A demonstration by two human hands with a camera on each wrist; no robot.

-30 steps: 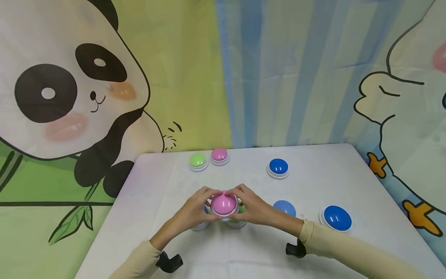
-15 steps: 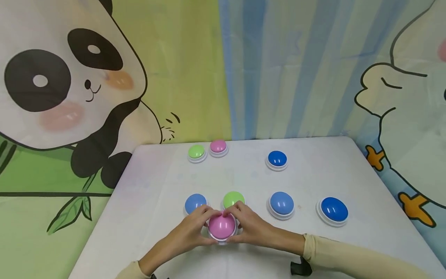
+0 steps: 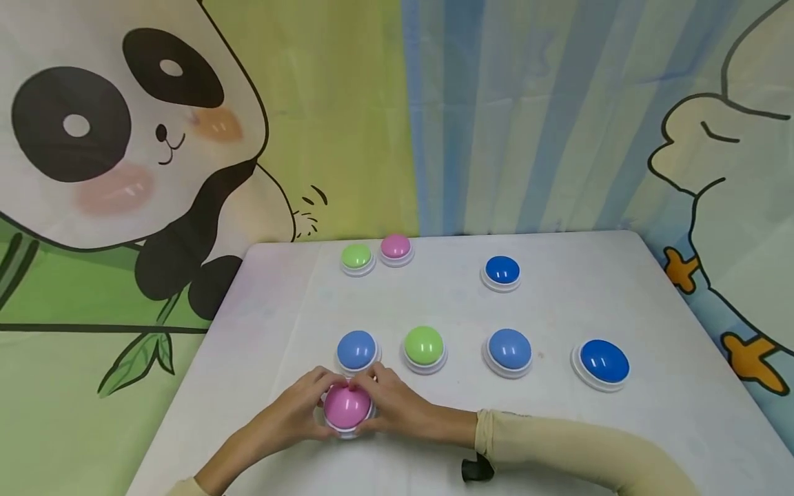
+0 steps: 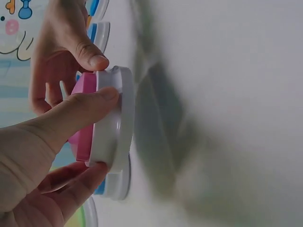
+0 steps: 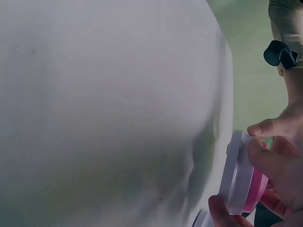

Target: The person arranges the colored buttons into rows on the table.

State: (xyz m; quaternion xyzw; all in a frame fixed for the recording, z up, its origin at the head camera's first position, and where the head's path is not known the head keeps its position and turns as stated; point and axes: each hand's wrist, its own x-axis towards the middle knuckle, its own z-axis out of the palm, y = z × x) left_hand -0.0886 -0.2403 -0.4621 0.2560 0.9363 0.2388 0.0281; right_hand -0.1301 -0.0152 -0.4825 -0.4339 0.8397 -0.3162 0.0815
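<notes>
Both hands hold a pink push button (image 3: 347, 406) with a round white base (image 4: 113, 127), close over the front left of the table. My left hand (image 3: 288, 413) grips its left side, thumb on the near edge of the base and fingers at the far edge. From the other side, my right hand (image 3: 397, 406) grips it the same way, as the right wrist view shows with the pink dome (image 5: 256, 189) facing away from the table. Just behind the held button stands a light blue button (image 3: 356, 349), its base partly overlapped by the fingers. A green button (image 3: 424, 346) is right of that.
Farther right on the white table (image 3: 558, 441) stand another light blue button (image 3: 510, 349) and a dark blue button (image 3: 600, 361). Along the back are a small green button (image 3: 356, 256), a pink button (image 3: 395, 246) and a dark blue button (image 3: 502, 270). A cartoon-printed cloth (image 3: 335, 103) hangs behind.
Both hands have drawn the pink button nearer, then left, from in front of the green button to in front of the left light blue one. Those two buttons have come into clear view.
</notes>
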